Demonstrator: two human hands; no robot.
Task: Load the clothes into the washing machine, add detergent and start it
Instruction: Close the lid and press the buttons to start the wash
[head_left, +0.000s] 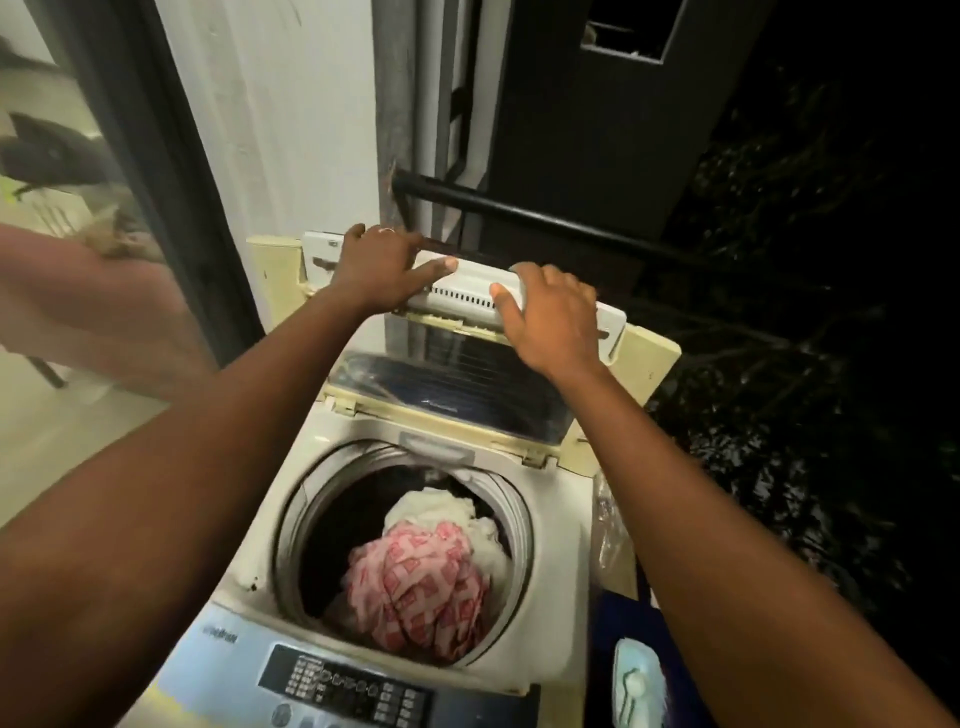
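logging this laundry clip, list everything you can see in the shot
washer: 1, cream, centre, top-loading
lid: 1, white and cream, folded up at the back of the washer
drum: 1, steel, open, holds the clothes
pink cloth: 1, pink and white pattern, in the drum
white cloth: 1, white, in the drum behind the pink cloth
panel: 1, dark with buttons, near edge of the washer
bottle: 1, pale green, right of the washer, low
rail: 1, black, behind the washer
wall: 1, white, left of the washer
left hand: 1, on the lid's top edge, ring on a finger
right hand: 1, on the lid, grip on its folded edge
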